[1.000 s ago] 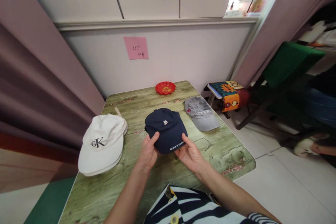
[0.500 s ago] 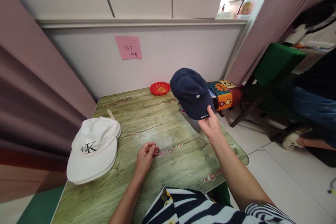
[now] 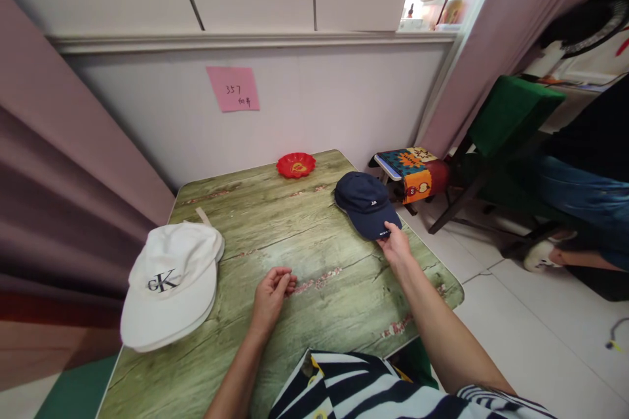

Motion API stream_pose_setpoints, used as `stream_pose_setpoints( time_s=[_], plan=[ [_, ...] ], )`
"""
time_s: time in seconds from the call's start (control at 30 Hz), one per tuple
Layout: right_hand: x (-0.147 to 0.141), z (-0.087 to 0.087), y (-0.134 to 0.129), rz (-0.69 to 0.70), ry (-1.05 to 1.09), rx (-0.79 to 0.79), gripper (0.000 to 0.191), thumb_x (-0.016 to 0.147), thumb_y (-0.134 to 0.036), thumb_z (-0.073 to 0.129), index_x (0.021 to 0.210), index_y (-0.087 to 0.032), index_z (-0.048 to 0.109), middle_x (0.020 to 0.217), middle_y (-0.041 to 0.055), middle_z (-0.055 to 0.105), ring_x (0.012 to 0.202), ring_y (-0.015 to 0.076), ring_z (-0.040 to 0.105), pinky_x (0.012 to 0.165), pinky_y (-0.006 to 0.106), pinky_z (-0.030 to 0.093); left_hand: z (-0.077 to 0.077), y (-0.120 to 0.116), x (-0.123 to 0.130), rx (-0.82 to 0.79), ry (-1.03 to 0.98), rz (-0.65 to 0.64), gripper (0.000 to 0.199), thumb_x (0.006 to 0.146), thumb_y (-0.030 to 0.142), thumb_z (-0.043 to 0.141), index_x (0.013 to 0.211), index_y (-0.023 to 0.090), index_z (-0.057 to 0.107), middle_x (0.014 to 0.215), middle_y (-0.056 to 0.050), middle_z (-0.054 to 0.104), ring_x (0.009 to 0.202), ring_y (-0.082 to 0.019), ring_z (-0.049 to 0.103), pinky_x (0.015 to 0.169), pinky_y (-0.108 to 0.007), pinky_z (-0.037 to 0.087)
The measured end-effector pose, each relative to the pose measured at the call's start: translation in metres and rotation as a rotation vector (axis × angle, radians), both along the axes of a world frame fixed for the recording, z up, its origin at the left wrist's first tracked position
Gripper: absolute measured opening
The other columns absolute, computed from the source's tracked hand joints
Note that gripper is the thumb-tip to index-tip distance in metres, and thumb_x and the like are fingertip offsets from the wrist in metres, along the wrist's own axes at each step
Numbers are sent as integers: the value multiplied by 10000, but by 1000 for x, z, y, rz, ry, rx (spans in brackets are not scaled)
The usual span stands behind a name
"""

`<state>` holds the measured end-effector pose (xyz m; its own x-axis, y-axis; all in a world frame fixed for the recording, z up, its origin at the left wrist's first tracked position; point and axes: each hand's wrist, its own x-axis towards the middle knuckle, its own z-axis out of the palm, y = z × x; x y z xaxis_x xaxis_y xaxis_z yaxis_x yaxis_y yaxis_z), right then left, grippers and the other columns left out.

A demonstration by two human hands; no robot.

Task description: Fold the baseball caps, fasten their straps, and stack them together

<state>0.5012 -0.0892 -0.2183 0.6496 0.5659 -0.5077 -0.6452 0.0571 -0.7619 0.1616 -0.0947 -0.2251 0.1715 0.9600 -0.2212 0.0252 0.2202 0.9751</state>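
Wall (image 3: 344,98): pale, w/ pink note (image 3: 232,89) stuck up; green wood-look table (image 3: 280,222) just in front, red dish (image 3: 295,165) near its far edge.
White cap (image 3: 171,281): L side of table, crown up, 2nd white brim peeking out underneath.
Navy cap (image 3: 361,193): R side of table, near the edge, crown up, brim angled toward the person. Can't tell if it's resting fully, or what's under it.
Brim tips: pinch lightly, prob. best, so the peak doesn't crease; hold it level & let the crown take the wt. before easing off. Watch that R edge!
R hand (image 3: 394,249): fingers closed on the navy brim, thumb on top, others tucked below & mostly hidden.
L hand (image 3: 270,291): over mid-table, well apart from both caps; fingers loosely curled, thumb nr. index, narrow gap, nothing visible held.
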Motion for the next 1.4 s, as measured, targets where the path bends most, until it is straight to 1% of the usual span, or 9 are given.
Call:
stream_pose_setpoints(
  time_s=[0.2,0.33,0.6,0.77,0.93,1.03,1.17,1.3,1.4],
  plan=[
    [14,-14,-37,336,-354,-272,320,779,-427,718,716,-135,601,542,84,682,411,155,639,351,192,492,-1,-1,-1,19,-1,-19,380,730,477,722,909,162,611,790,-66,715,649,-157,646,617,-260,499],
    [20,-16,-40,324,-442,-312,329,771,-440,726,706,-146,594,501,70,669,374,140,611,338,181,482,-1,-1,1,20,-8,-10,390,716,481,727,909,162,615,780,-59,708,638,-155,637,607,-253,486],
    [9,-18,-29,254,-358,-301,276,831,-346,662,679,-133,574,504,55,657,357,108,577,355,176,484,-5,-15,2,126,3,-6,271,788,413,653,904,171,613,774,-46,702,675,-155,638,659,-267,495],
    [7,-29,-51,310,-441,-328,395,809,-530,625,682,-157,590,573,106,691,496,190,672,469,267,548,-11,-20,1,194,34,-22,229,816,391,613,900,178,613,778,-40,696,682,-156,632,664,-272,489],
    [-25,-32,-79,540,-1084,-390,500,816,-649,523,623,-195,608,567,70,678,514,197,638,549,286,476,-21,-24,2,238,44,-14,228,819,385,611,909,176,606,779,-37,684,665,-157,618,645,-274,478],
    [-57,-31,-77,632,-1323,-298,529,848,-657,450,600,-210,585,535,41,643,515,181,593,570,275,420,-22,-27,4,280,67,24,245,803,373,638,946,177,603,786,-36,670,669,-160,609,647,-275,474],
    [-93,-30,-49,760,-1429,-144,541,865,-648,418,572,-213,552,518,32,610,512,163,534,581,265,378,9,-8,-19,442,280,249,257,782,344,669,981,192,608,881,-53,657,698,-168,580,695,-300,470],
    [-118,-31,-16,796,-1452,-97,525,879,-619,410,584,-208,549,548,34,618,523,156,513,586,259,351,68,39,-86,657,609,664,319,752,332,708,1018,188,607,1070,-99,608,1039,-252,545,953,-376,406],
    [-132,-33,-1,768,-1464,-83,502,886,-589,415,594,-204,552,557,33,614,542,156,518,597,254,339,97,72,-137,585,846,841,519,652,368,791,1077,156,583,1298,-169,499,1236,-339,417,1051,-475,299]
  ],
)
